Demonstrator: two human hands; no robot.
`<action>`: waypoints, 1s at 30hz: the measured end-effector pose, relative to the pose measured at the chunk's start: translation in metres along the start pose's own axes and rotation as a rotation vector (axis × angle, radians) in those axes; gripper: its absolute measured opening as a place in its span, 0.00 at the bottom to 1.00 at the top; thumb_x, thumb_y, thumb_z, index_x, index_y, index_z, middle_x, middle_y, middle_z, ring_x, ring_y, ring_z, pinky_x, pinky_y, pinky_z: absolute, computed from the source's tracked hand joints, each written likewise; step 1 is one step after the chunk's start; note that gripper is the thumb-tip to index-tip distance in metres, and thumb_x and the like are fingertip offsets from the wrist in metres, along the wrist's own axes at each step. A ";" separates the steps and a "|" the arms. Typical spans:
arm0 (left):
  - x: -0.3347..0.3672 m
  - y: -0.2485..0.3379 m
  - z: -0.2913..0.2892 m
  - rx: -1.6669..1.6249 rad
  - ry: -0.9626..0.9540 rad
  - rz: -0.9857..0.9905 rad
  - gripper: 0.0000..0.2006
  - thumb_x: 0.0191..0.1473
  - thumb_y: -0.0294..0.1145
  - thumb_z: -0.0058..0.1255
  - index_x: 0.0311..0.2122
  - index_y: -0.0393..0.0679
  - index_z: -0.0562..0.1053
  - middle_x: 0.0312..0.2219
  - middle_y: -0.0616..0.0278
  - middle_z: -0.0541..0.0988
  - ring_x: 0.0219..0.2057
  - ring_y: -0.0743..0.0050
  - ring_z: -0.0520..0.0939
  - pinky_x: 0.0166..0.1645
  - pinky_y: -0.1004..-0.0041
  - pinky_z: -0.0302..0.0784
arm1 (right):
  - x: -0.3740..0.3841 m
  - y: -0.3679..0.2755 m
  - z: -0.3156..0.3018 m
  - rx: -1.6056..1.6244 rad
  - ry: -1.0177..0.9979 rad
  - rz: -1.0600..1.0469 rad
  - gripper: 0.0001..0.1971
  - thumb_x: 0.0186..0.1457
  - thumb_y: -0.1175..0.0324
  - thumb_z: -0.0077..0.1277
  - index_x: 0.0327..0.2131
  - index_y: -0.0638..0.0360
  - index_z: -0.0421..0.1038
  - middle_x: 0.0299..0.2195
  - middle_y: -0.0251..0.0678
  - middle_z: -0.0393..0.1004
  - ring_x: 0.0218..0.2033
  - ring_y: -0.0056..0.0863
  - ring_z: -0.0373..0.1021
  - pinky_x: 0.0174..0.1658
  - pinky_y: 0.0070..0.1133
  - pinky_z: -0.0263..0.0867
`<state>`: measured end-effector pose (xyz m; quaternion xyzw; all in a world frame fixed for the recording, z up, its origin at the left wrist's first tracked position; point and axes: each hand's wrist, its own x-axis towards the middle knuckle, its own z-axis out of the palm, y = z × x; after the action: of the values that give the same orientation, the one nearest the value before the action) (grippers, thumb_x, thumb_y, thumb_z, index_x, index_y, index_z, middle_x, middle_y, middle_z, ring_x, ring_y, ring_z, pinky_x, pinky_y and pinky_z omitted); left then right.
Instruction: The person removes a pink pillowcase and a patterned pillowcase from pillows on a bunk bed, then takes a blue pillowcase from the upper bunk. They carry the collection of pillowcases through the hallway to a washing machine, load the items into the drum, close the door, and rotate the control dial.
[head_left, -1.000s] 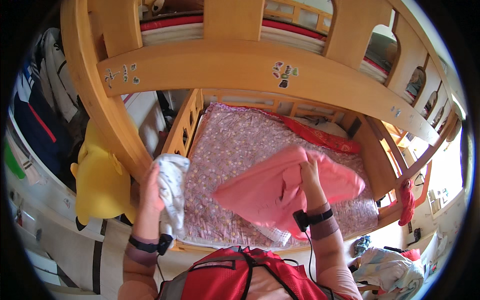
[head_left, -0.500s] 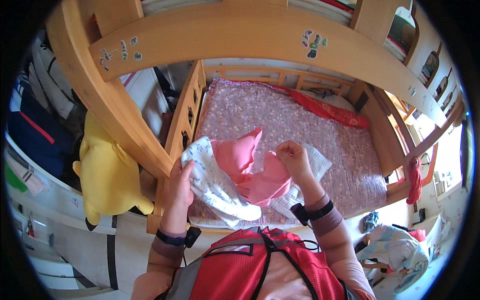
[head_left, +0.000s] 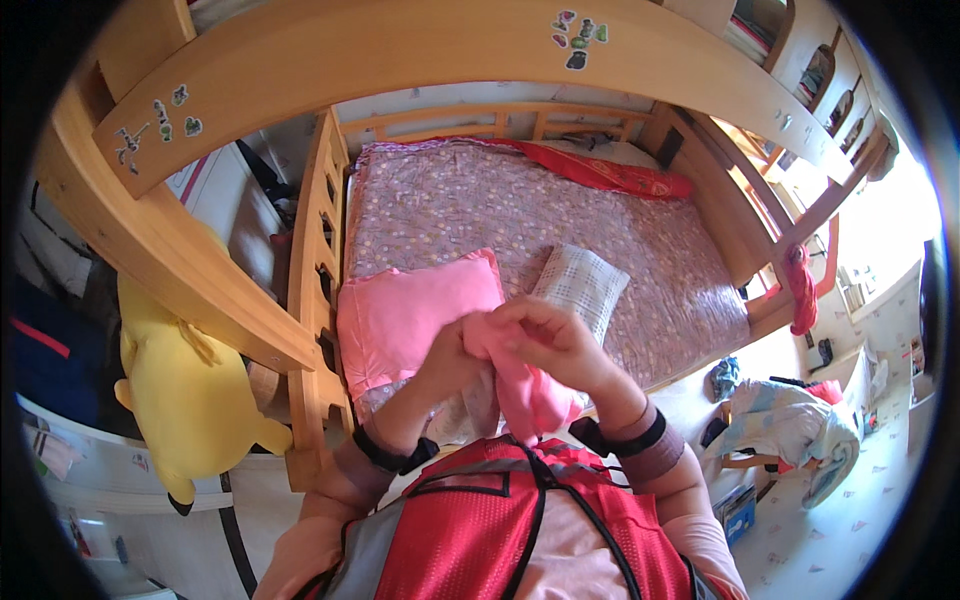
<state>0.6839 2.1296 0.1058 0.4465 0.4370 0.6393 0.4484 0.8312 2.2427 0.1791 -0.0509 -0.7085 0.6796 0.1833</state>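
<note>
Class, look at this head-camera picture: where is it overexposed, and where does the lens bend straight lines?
Head view: daylight blows out the right edge beyond the bed rail; the straight wooden beam bows near the rim; corners are black; the hands and pink cloth stay fairly sharp.

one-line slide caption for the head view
Both hands, left hand and right hand, grip a pink cloth over a bunk bed.

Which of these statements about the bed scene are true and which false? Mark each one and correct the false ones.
1. Both hands, left hand and right hand, hold a pink cloth. True.
2. A pink pillow lies on the bed. True.
3. The plush toy beside the bed frame is blue. False: it is yellow.
4. The checked pillow lies on the floor. False: it lies on the mattress.
</note>
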 end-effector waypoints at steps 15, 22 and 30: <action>0.041 -0.061 -0.123 0.234 0.958 -0.031 0.23 0.51 0.23 0.49 0.53 0.37 0.61 0.45 0.54 0.71 0.46 0.67 0.72 0.52 0.69 0.66 | -0.056 0.014 -0.066 -0.079 0.369 0.098 0.05 0.56 0.77 0.48 0.36 0.66 0.71 0.31 0.29 0.73 0.35 0.15 0.68 0.42 0.15 0.65; 0.057 -0.046 -0.089 0.130 0.725 0.077 0.10 0.52 0.28 0.52 0.41 0.41 0.71 0.35 0.69 0.74 0.35 0.83 0.73 0.40 0.82 0.67 | -0.052 -0.002 -0.130 -0.094 0.301 -0.023 0.05 0.56 0.77 0.49 0.37 0.66 0.71 0.33 0.29 0.73 0.37 0.16 0.69 0.42 0.16 0.66; 0.134 0.050 0.067 0.264 0.405 0.293 0.05 0.55 0.22 0.46 0.37 0.38 0.71 0.33 0.67 0.75 0.35 0.84 0.73 0.44 0.82 0.68 | -0.055 -0.063 -0.260 -0.274 0.438 -0.264 0.05 0.55 0.79 0.49 0.36 0.65 0.72 0.32 0.28 0.73 0.34 0.15 0.68 0.40 0.15 0.66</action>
<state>0.7129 2.2581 0.1926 0.4225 0.5280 0.7110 0.1928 0.9790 2.4660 0.2324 -0.1278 -0.7377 0.5207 0.4102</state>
